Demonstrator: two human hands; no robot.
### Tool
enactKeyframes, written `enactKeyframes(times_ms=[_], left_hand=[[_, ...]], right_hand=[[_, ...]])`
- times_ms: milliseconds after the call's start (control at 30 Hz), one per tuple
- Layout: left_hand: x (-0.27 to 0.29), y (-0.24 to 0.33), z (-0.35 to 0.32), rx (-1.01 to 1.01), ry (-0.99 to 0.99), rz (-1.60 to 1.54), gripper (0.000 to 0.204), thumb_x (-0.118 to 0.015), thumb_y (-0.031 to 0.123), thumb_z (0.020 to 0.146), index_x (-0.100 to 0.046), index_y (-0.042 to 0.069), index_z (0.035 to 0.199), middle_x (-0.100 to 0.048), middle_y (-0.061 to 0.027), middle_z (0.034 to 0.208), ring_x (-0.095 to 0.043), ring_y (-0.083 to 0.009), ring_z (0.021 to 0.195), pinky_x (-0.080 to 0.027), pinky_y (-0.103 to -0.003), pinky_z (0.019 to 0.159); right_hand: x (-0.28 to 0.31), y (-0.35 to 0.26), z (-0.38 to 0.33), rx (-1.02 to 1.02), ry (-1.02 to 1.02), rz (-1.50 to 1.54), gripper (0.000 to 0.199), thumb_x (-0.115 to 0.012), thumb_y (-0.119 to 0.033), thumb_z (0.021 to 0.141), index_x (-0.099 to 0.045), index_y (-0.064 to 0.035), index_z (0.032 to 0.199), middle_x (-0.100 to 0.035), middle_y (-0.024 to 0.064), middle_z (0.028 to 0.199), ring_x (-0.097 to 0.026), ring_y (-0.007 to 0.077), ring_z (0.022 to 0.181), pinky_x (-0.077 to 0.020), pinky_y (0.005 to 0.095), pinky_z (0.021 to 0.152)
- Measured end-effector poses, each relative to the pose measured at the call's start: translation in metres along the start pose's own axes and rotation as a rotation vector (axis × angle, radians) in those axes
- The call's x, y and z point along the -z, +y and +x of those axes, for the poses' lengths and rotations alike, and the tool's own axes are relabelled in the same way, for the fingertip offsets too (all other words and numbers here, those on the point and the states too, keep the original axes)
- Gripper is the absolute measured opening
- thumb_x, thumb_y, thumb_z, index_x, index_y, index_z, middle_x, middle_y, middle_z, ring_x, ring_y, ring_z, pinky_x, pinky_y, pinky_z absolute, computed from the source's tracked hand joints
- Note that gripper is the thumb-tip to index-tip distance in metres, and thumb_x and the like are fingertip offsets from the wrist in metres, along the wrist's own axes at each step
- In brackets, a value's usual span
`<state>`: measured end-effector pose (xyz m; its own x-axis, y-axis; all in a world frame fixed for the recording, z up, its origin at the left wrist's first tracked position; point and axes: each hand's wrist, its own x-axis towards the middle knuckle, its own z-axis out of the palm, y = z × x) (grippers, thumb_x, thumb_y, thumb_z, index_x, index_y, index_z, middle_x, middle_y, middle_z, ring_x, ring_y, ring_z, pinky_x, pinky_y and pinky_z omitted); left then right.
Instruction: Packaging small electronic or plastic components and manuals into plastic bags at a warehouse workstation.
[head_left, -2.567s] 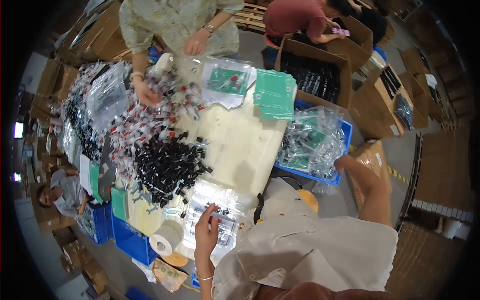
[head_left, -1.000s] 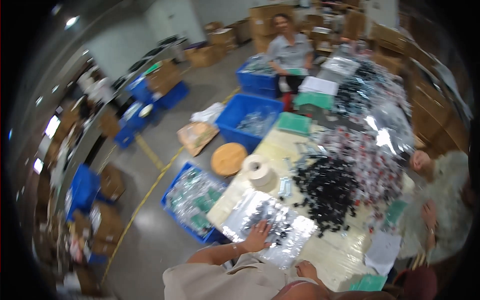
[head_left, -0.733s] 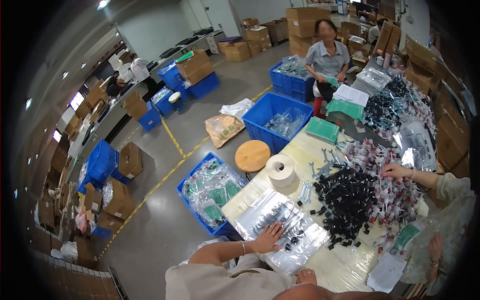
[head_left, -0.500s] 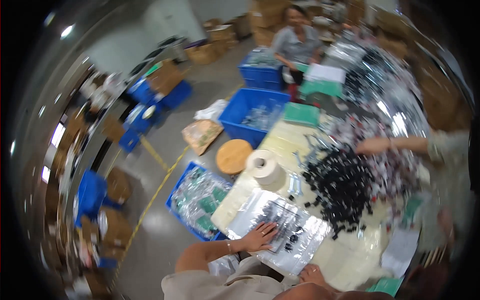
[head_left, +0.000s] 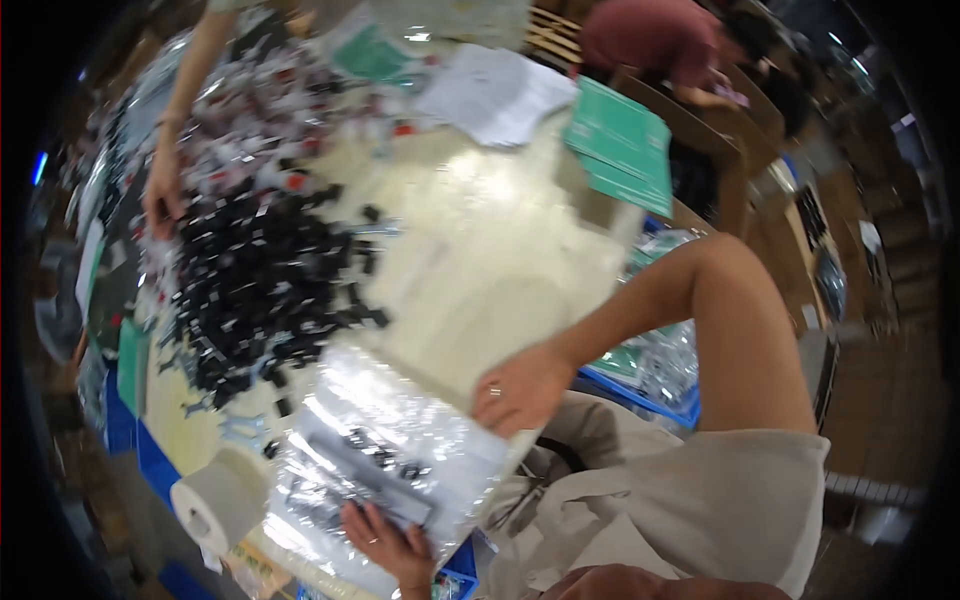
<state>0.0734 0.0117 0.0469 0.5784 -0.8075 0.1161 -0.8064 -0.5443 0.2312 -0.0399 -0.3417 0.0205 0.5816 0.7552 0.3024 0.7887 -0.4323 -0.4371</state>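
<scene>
A clear-and-silver plastic bag (head_left: pixel 345 400) lies flat across the table corner in front of me. Several small black pieces (head_left: pixel 385 455) show at its middle; whether they are in it or on it I cannot tell. My left hand (head_left: pixel 390 545) rests on the bag's lower part with its fingers spread. At the bag's right edge is my right hand (head_left: pixel 525 390), a ring on one finger, its fingers loosely bent and apart from any thing I can make out. Beyond the bag spreads a heap of small black plastic parts (head_left: pixel 255 280).
A white roll (head_left: pixel 215 500) stands left of the bag. Another person's hand (head_left: pixel 163 195) reaches beside the black heap, near white-and-red parts (head_left: pixel 265 115). White paper sheets (head_left: pixel 490 95) and green packs (head_left: pixel 620 145) lie at the far side. A blue bin (head_left: pixel 655 400) of bagged items stands below my right arm.
My view has swung to the right, so the table now fills the middle. My left hand stays on the bag, and my right hand stays beside its edge.
</scene>
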Motion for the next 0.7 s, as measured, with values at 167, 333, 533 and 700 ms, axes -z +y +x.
enactKeyframes(times_ms=[167, 333, 533, 700], left_hand=[[-0.014, 0.004, -0.003, -0.057, 0.081, 0.013, 0.058, -0.032, 0.043, 0.093, -0.037, -0.002, 0.130, -0.029, -0.0234, 0.138, -0.029, -0.0397, 0.126, -0.020, -0.049, 0.104], [0.001, 0.008, -0.025, -0.072, 0.035, 0.105, 0.046, -0.038, 0.022, 0.092, -0.035, -0.004, 0.130, -0.030, -0.0235, 0.137, -0.031, -0.0390, 0.125, -0.023, -0.043, 0.104], [0.028, 0.084, -0.023, 0.009, 0.081, 0.073, 0.049, -0.043, 0.027, 0.093, -0.033, -0.001, 0.132, -0.027, -0.0216, 0.139, -0.028, -0.0376, 0.128, -0.022, -0.041, 0.104], [0.008, 0.003, -0.046, -0.206, 0.159, 2.060, 0.064, -0.046, 0.031, 0.088, -0.014, 0.012, 0.140, -0.009, -0.0141, 0.146, -0.009, -0.0246, 0.132, -0.010, -0.039, 0.108]], right_hand=[[-0.033, -0.051, -0.033, -0.563, 0.870, -0.270, 0.017, -0.058, -0.007, 0.074, -0.053, -0.0051, 0.090, -0.051, 0.0119, 0.102, -0.050, 0.0277, 0.098, -0.0399, 0.0384, 0.086], [-0.118, -0.155, -0.139, -0.944, 0.870, -0.414, 0.025, -0.064, -0.008, 0.071, -0.054, -0.0094, 0.094, -0.048, 0.0128, 0.109, -0.046, 0.0298, 0.104, -0.0381, 0.0417, 0.087], [-0.171, -0.165, -0.413, -1.977, 0.158, -0.511, 0.097, -0.072, -0.055, 0.058, -0.034, -0.0057, 0.133, -0.026, 0.0206, 0.140, -0.018, 0.0393, 0.131, -0.0143, 0.0524, 0.105], [-0.178, -0.141, -0.473, -2.238, 0.082, -0.391, 0.120, -0.068, -0.067, 0.053, -0.014, -0.0067, 0.141, -0.022, 0.0183, 0.143, -0.017, 0.0360, 0.133, -0.0096, 0.0559, 0.105]])
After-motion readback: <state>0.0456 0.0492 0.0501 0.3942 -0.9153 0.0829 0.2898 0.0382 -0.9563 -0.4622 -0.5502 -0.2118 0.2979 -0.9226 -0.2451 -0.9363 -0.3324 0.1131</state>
